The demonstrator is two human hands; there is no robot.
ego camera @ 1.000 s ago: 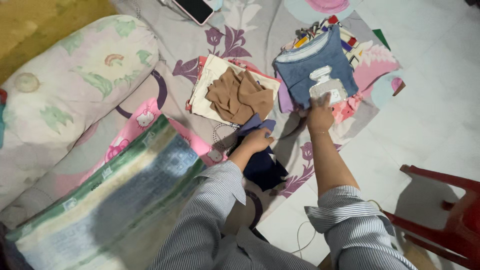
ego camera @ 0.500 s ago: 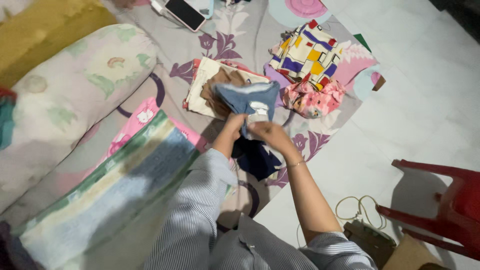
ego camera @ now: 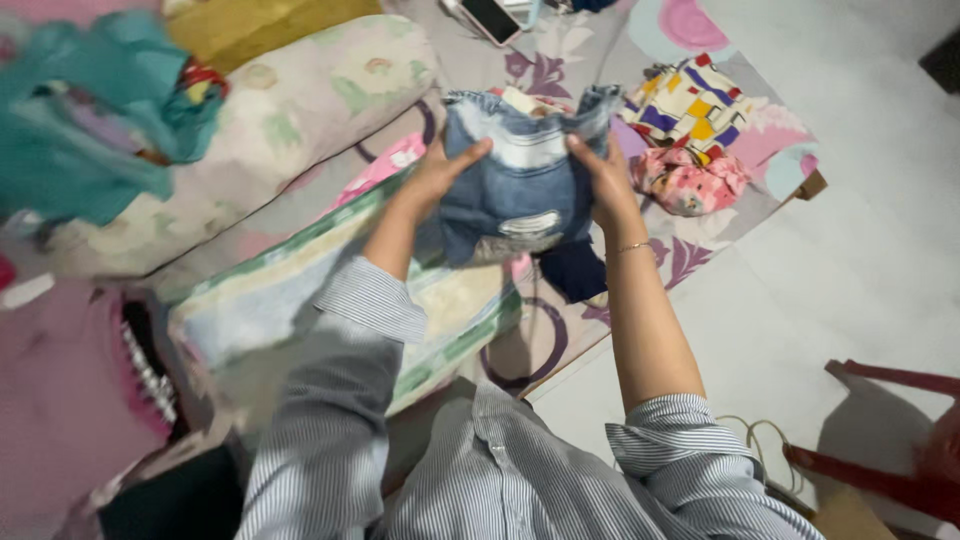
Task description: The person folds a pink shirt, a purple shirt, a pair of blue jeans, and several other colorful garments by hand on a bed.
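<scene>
I hold up a blue denim garment (ego camera: 520,185) spread between both hands over the floral mattress (ego camera: 560,60). My left hand (ego camera: 440,170) grips its left edge and my right hand (ego camera: 598,172) grips its right edge. A dark navy cloth (ego camera: 575,270) lies just below the denim. A folded checked cloth of yellow, blue and red (ego camera: 688,105) and a pink flowered bundle (ego camera: 690,180) lie to the right. The cream and tan pile is mostly hidden behind the denim.
A flowered bolster pillow (ego camera: 290,120) and a striped pillow (ego camera: 300,290) lie at left, with teal clothes (ego camera: 90,130) on top. A phone (ego camera: 490,18) sits at the top. A red plastic stool (ego camera: 890,440) and a cable (ego camera: 750,435) are on the white tile floor.
I lifted the denim garment off the right pile, brought it to the middle and spread it open between both hands. The view swung left, showing teal clothes.
</scene>
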